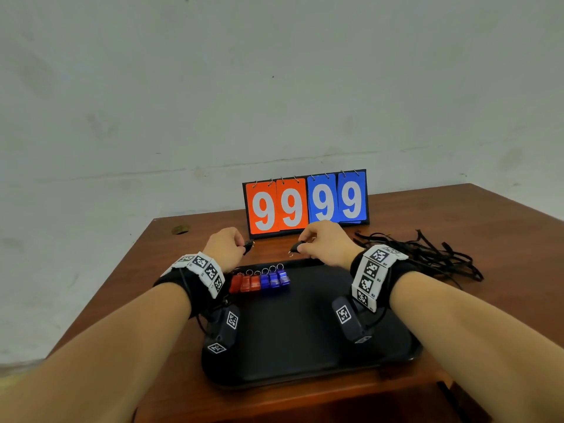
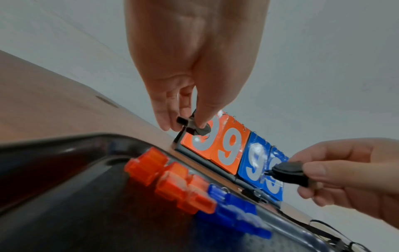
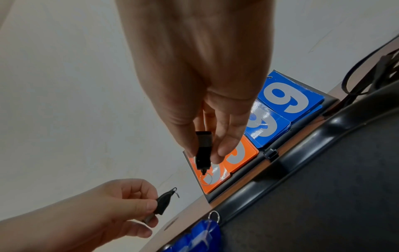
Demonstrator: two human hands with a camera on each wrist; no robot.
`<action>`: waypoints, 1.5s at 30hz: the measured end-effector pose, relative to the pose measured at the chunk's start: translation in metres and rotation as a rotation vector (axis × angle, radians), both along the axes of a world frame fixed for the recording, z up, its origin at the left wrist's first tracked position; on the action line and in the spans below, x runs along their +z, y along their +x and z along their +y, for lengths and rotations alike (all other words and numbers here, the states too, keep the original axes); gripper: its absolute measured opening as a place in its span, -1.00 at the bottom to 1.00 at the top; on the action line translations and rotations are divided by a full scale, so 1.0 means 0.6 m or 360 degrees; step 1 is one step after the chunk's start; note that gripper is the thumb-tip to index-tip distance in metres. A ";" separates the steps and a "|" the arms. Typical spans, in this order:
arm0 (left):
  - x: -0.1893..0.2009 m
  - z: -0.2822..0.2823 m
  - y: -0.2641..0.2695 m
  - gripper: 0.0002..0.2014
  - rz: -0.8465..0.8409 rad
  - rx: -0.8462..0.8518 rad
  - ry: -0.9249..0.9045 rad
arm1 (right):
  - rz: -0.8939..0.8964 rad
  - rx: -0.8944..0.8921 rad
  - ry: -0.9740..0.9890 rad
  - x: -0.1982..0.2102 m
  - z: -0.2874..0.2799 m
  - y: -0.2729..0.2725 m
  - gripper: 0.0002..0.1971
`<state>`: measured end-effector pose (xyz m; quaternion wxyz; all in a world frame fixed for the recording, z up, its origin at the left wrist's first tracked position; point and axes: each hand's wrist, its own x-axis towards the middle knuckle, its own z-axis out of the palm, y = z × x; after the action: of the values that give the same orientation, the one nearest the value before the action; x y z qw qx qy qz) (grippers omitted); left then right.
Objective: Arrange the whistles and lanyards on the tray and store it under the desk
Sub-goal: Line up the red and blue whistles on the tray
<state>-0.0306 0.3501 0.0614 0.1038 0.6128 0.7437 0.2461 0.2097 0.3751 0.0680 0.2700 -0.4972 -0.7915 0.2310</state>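
The left hand (image 1: 225,247) holds its grip pinched on a black whistle (image 1: 248,246) above the table (image 1: 122,300), behind the black tray (image 1: 305,374). Three red whistles (image 1: 245,283) and three blue whistles (image 1: 274,279) stand in a row at the tray's far left. The right hand (image 1: 328,244) pinches a second black whistle (image 1: 295,247). Black lanyards (image 1: 427,254) lie tangled on the table, right of the tray.
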 end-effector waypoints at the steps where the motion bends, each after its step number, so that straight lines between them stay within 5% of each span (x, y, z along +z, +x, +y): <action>1: 0.006 -0.002 0.007 -0.93 -0.0002 -0.0031 0.0018 | 0.0010 -0.0005 -0.0003 0.002 -0.001 0.002 -0.78; 19: 0.033 -0.007 0.139 -0.84 -0.0356 -0.0432 -0.0196 | 0.0156 0.0053 -0.0108 0.017 -0.014 0.054 -0.95; 29: 0.012 0.008 0.139 -0.68 0.0265 -0.0530 -0.0042 | -0.0005 0.0052 -0.0116 -0.012 0.012 0.029 -0.72; 45: -0.008 0.008 0.142 -0.68 0.0397 -0.0574 -0.0085 | -0.0294 0.0111 -0.0028 -0.024 0.009 0.015 -0.47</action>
<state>0.0546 0.3550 0.0567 0.0695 0.7588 0.6353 0.1260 0.2185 0.3804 0.0536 0.1832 -0.4910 -0.8278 0.2002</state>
